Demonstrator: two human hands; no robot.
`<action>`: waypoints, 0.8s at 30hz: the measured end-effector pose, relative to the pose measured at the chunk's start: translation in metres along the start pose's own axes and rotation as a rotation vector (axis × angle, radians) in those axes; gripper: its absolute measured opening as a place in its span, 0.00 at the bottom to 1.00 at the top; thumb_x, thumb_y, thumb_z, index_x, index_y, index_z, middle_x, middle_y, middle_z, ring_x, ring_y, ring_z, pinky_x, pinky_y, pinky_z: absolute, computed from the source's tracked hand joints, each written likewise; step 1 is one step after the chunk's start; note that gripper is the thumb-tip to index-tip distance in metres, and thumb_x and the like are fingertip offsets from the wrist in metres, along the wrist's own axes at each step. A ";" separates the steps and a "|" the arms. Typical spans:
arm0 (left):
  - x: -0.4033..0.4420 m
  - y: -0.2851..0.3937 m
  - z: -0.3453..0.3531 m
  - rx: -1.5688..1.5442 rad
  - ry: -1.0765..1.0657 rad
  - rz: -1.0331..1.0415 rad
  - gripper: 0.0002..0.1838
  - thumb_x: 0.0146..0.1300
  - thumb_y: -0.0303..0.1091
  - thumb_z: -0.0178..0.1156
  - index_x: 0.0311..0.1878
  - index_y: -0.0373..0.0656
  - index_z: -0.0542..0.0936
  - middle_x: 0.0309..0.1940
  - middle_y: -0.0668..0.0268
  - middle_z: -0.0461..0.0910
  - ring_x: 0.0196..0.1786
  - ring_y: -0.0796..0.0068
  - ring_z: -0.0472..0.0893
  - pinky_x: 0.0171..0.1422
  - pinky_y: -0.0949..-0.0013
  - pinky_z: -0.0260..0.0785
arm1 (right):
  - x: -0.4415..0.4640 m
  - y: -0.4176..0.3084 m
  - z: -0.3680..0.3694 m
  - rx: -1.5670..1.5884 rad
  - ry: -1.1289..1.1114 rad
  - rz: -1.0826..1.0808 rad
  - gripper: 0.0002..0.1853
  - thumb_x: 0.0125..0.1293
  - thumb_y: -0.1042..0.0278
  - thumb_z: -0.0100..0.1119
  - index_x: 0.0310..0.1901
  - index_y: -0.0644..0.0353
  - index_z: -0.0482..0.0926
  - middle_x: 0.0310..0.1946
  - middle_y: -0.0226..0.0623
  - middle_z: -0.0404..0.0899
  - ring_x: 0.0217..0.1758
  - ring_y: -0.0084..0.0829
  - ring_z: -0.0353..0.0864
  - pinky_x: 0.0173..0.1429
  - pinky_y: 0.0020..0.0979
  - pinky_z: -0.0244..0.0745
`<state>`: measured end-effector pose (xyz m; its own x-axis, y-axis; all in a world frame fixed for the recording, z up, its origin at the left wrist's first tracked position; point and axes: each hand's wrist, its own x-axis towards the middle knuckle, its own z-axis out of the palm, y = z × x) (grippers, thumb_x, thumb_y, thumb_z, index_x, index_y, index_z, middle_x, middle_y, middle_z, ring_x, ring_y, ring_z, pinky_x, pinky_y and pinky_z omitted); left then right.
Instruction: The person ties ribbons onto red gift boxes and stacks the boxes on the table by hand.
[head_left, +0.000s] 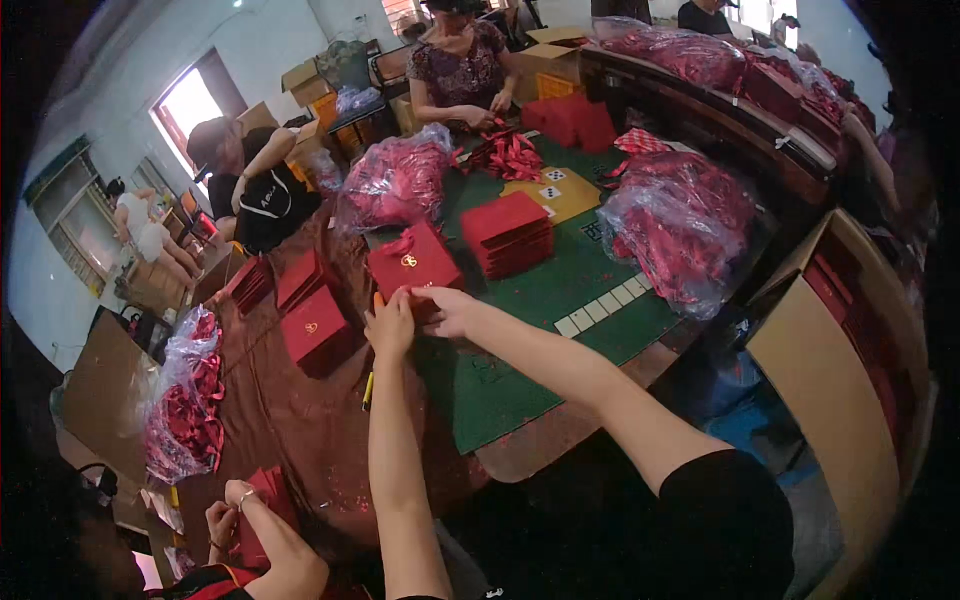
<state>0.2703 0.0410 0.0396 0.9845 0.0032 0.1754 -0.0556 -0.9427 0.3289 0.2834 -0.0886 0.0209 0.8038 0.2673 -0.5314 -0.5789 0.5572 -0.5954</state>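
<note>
Both hands meet at the near edge of a red paper gift bag [415, 262] with a gold emblem, lying at the green mat's left edge. My left hand [390, 325] is closed at that edge, and a small orange object [379, 301] shows beside its fingers. From the right, my right hand [448, 310] pinches the same edge with its fingertips; the exact grip is partly hidden. A stack of flat red bags [508, 235] stands just to the right. More red bags [315, 325] lie to the left, the nearest showing a gold emblem.
Plastic sacks of red ribbon surround the work: one behind [395, 180], one right [680, 225], one left [188, 390]. A yellow pen-like tool [367, 391] lies near my left forearm. Co-workers sit across and at lower left. An open cardboard box [835, 370] stands at right.
</note>
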 end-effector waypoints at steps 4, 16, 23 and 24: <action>-0.004 0.008 -0.002 -0.112 0.046 0.029 0.22 0.71 0.54 0.39 0.60 0.60 0.75 0.68 0.50 0.61 0.66 0.32 0.61 0.66 0.40 0.57 | -0.100 -0.038 -0.041 -0.332 -0.036 -0.440 0.17 0.61 0.55 0.64 0.41 0.62 0.78 0.33 0.36 0.81 0.32 0.25 0.79 0.36 0.29 0.77; -0.048 0.058 -0.019 -0.271 0.637 0.345 0.17 0.61 0.30 0.56 0.55 0.43 0.77 0.64 0.45 0.64 0.62 0.43 0.66 0.65 0.48 0.58 | 0.018 -0.193 -0.174 -0.685 0.341 -0.501 0.27 0.51 0.57 0.73 0.52 0.59 0.80 0.47 0.36 0.82 0.48 0.33 0.81 0.52 0.34 0.75; -0.209 0.108 -0.017 -0.470 0.280 0.685 0.20 0.53 0.27 0.63 0.51 0.48 0.80 0.64 0.50 0.65 0.65 0.49 0.63 0.69 0.52 0.54 | 0.020 -0.200 -0.180 -0.648 0.205 -0.237 0.32 0.48 0.58 0.75 0.55 0.61 0.77 0.53 0.39 0.78 0.54 0.36 0.77 0.56 0.37 0.72; -0.225 0.108 -0.019 -0.535 0.272 0.685 0.19 0.53 0.28 0.63 0.51 0.48 0.81 0.64 0.50 0.65 0.65 0.49 0.63 0.69 0.52 0.54 | 0.019 -0.201 -0.181 -0.637 0.194 -0.212 0.33 0.48 0.58 0.75 0.55 0.61 0.77 0.54 0.40 0.77 0.55 0.36 0.76 0.57 0.37 0.72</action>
<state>0.0392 -0.0552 0.0532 0.6383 -0.3580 0.6815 -0.7505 -0.4866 0.4473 0.3899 -0.3380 0.0210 0.9038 0.0254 -0.4272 -0.4273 -0.0032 -0.9041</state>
